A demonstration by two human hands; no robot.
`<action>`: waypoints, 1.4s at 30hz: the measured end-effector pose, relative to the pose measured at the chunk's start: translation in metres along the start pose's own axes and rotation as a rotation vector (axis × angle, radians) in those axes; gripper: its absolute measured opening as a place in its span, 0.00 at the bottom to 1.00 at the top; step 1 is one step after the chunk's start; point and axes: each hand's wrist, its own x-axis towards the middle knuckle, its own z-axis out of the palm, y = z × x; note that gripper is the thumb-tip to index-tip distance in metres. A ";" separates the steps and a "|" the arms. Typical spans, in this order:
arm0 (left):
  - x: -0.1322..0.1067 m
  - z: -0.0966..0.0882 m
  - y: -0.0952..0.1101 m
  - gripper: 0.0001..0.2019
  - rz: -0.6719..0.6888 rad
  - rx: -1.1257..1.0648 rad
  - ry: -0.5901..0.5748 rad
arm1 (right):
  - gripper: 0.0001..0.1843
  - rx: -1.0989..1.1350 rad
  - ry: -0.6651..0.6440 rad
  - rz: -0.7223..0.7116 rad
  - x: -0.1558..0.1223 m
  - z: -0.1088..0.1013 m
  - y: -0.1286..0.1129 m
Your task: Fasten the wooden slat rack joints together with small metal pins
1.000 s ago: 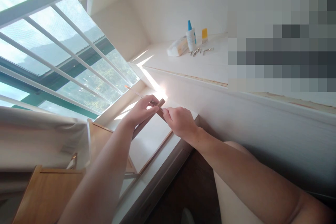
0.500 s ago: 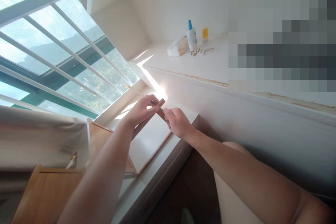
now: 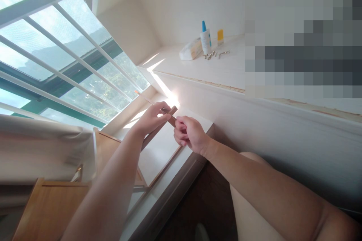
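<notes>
My left hand point(image 3: 152, 118) grips the upper corner of a thin wooden frame point(image 3: 158, 130) that leans over a white panel point(image 3: 161, 150) by the window. My right hand point(image 3: 189, 133) is curled closed just right of that corner, pinching a small metal piece at the frame's tip; I cannot make out what the piece is. Both forearms reach in from the bottom of the view.
A white ledge point(image 3: 215, 69) above carries a blue-capped glue bottle point(image 3: 205, 38), a small yellow bottle point(image 3: 220, 36), a white packet point(image 3: 190, 49) and several loose screws point(image 3: 210, 56). A barred window point(image 3: 65, 64) fills the left. Wooden boards point(image 3: 51, 207) lie at bottom left.
My right hand has rolled at the wrist, its fingers curling tighter below the frame's corner. My left hand has stayed on the frame.
</notes>
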 end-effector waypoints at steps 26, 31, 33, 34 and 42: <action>-0.001 0.001 0.000 0.07 -0.001 -0.011 0.023 | 0.22 -0.497 0.112 -0.103 0.007 -0.011 0.001; -0.002 0.000 0.000 0.07 0.012 -0.009 0.011 | 0.24 -0.637 0.110 -0.155 0.007 -0.017 -0.004; -0.002 0.000 0.000 0.07 0.015 -0.009 0.001 | 0.24 -0.680 0.097 -0.172 0.006 -0.019 -0.005; -0.002 0.000 0.000 0.07 0.015 -0.009 -0.002 | 0.25 -0.701 0.090 -0.176 0.006 -0.019 -0.005; 0.000 -0.001 -0.003 0.08 0.015 0.013 -0.005 | 0.26 -0.815 0.098 -0.209 0.006 -0.020 -0.003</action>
